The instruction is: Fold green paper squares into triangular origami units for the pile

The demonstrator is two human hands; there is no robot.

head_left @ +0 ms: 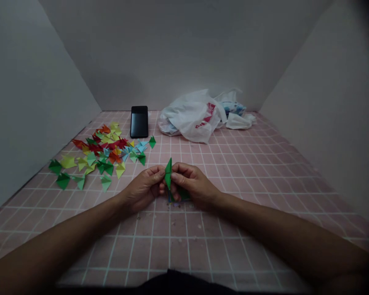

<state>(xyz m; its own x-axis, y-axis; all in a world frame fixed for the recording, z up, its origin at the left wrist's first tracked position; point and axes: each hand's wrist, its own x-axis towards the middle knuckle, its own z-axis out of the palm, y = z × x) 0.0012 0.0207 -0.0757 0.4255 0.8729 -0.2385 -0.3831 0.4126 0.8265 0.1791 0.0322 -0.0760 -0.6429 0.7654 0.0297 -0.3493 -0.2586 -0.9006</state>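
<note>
Green folded paper [168,174] points up, long axis near vertical, pinched between left hand [143,189] and right hand [194,184].

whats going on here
A person is holding a piece of folded green paper upright between the fingers of their left hand and right hand, just above a pink tiled surface. To their left lies a scattered heap of folded paper pieces in red, yellow, green and blue. Farther back, a black smartphone lies flat, and a bunched white plastic bag sits to its right.
</note>
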